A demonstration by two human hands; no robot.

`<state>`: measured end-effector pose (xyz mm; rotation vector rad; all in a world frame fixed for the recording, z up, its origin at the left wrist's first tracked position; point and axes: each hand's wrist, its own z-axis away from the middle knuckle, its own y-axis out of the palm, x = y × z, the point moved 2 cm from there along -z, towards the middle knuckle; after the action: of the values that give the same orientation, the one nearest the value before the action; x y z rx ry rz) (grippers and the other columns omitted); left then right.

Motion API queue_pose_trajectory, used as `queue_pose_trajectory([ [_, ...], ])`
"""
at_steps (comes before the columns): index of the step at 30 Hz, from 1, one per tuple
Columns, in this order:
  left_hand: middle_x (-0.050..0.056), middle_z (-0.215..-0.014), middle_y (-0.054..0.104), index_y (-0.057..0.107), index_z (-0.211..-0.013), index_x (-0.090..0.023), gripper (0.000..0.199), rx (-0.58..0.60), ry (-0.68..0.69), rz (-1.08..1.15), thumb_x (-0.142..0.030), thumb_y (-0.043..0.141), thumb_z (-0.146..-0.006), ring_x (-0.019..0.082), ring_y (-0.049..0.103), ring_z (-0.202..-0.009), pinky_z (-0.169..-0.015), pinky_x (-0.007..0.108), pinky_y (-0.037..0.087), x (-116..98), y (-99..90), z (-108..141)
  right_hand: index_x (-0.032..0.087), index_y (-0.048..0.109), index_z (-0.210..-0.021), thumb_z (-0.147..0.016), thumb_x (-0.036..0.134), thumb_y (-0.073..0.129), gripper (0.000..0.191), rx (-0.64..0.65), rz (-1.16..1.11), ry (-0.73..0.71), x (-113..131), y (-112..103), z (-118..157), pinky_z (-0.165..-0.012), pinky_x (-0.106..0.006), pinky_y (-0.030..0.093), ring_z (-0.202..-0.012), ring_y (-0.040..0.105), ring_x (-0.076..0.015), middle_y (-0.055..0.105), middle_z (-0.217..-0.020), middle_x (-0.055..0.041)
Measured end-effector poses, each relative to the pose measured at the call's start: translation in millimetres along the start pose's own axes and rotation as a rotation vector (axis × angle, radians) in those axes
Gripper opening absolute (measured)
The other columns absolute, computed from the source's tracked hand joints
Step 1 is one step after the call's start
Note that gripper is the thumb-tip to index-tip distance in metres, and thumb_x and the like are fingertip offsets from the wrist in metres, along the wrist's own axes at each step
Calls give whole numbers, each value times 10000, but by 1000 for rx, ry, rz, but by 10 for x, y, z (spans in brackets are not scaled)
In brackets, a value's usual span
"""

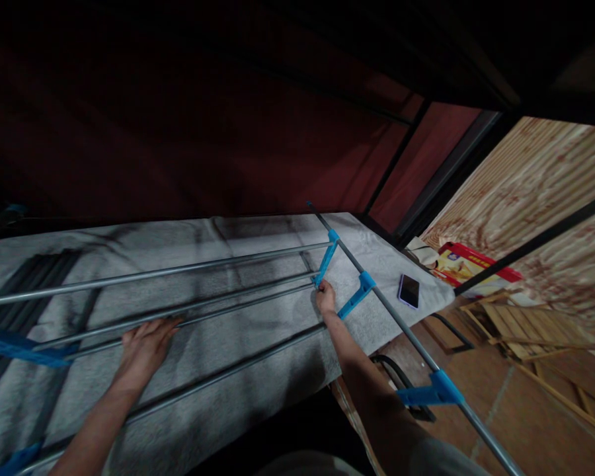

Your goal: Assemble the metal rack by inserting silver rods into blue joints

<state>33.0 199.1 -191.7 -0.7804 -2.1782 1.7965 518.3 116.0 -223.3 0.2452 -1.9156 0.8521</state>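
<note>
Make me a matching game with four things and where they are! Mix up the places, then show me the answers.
1. Left hand
2. Right hand
3. Phone
4. Slatted wooden piece

A. Lying on the grey cloth
B. At the end of a blue bracket
C. Above the tiled floor
D. Over the metal bars

Pairs: 1-D, 2-B, 3-A, 4-C
</note>
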Motion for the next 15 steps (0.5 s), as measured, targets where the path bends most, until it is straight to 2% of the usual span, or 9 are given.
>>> queue_pose_trajectory([
  [15, 101, -1127, 724, 702, -1186, -176, 439, 5, -22, 2, -324, 341, -985, 278, 611, -1057, -896, 396, 362, -1, -14, 2, 249, 454, -689, -559, 152, 440, 163, 10, 15, -15, -16, -11, 3, -678, -290, 384, -682, 440, -182, 458, -664, 14],
])
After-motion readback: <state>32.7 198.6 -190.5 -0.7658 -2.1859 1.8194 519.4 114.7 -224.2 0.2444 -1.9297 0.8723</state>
